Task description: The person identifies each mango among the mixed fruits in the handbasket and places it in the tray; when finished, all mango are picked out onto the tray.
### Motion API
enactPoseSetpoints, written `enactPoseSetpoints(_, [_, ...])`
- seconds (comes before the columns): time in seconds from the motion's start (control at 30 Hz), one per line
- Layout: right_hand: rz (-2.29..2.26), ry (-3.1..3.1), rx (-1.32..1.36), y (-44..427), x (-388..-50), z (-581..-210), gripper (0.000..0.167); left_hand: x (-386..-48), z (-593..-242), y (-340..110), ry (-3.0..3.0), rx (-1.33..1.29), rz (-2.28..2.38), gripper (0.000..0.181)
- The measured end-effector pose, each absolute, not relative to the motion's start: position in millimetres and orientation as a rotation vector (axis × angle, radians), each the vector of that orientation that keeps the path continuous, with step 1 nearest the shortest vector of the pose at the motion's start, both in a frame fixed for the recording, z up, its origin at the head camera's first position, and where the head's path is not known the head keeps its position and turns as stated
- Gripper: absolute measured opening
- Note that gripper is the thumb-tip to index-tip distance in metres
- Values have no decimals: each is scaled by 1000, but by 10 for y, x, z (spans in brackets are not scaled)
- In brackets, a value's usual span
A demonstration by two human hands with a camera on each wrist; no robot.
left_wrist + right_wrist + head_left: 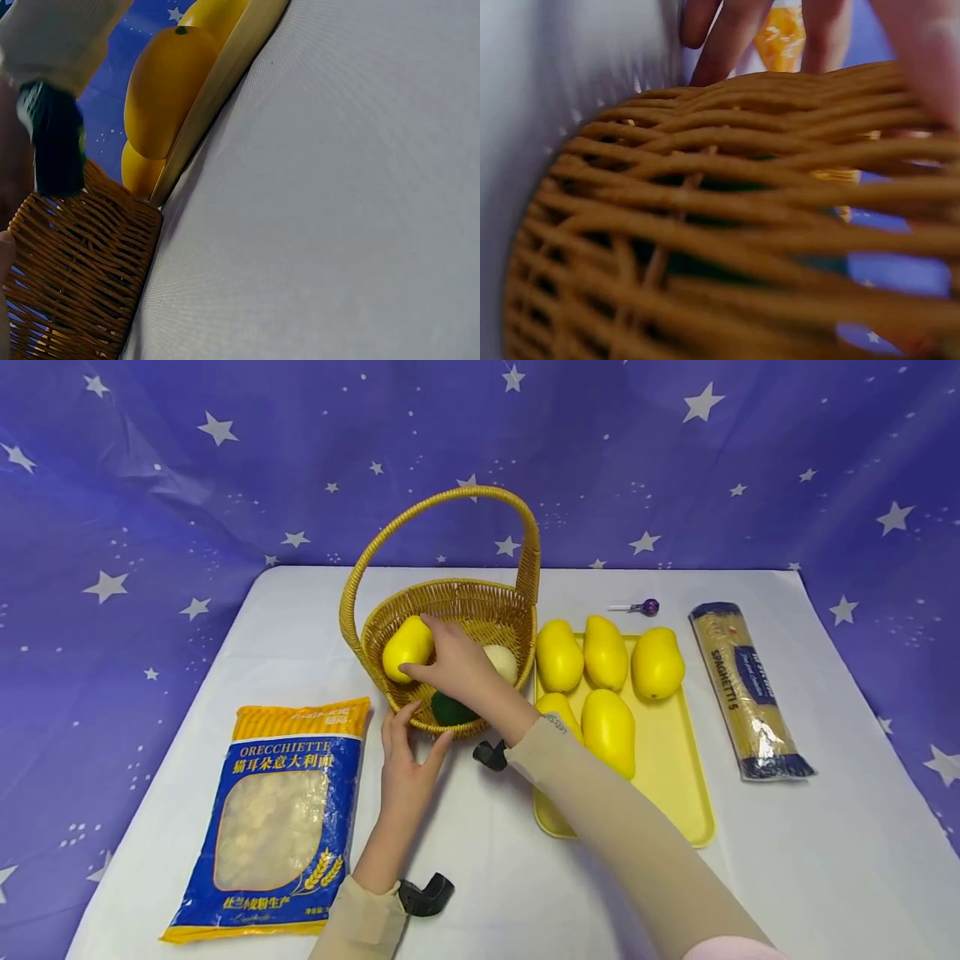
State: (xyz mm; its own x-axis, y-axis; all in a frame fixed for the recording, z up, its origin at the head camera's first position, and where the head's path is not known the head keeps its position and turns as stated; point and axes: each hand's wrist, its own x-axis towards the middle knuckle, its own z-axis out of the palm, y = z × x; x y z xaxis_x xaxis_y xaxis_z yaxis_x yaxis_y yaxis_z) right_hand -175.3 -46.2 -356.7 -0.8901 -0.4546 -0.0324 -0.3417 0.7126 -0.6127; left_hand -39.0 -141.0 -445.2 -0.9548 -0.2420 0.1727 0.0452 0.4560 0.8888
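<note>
In the head view, my right hand (461, 664) reaches into the wicker basket (457, 602) and holds a yellow mango (408, 647) by its right side, thumb below and fingers above. The mango is at the basket's left side. A dark green rounded thing (452, 710) and a whitish round thing (501, 662) lie in the basket, partly hidden by my right hand and forearm. My left hand (408, 768) is at the basket's near-left outer wall, its thumb and fingers spread against the weave. The right wrist view shows the basket's woven wall up close, with fingers (731, 45) beyond it.
Right of the basket, a yellow tray (671, 777) bears several mangoes (607, 731), partly behind my right forearm. A spaghetti pack (750, 693) lies farther right, a purple lollipop (649, 607) behind the tray. An orecchiette bag (273, 827) lies at left. The basket handle (480, 492) arches overhead.
</note>
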Motion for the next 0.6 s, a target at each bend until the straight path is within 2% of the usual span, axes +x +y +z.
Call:
enactPoseSetpoints(0.37, [-810,2721,-538,-743,-1939,-3764,97,-391,-4470,-1414,-2444,177,-1479,56])
enactPoseSetpoints(0.6, [-860,2715,-518,-799,-1995,-3826,98,-394,-4456,-1407,-2438,184,-1477,56])
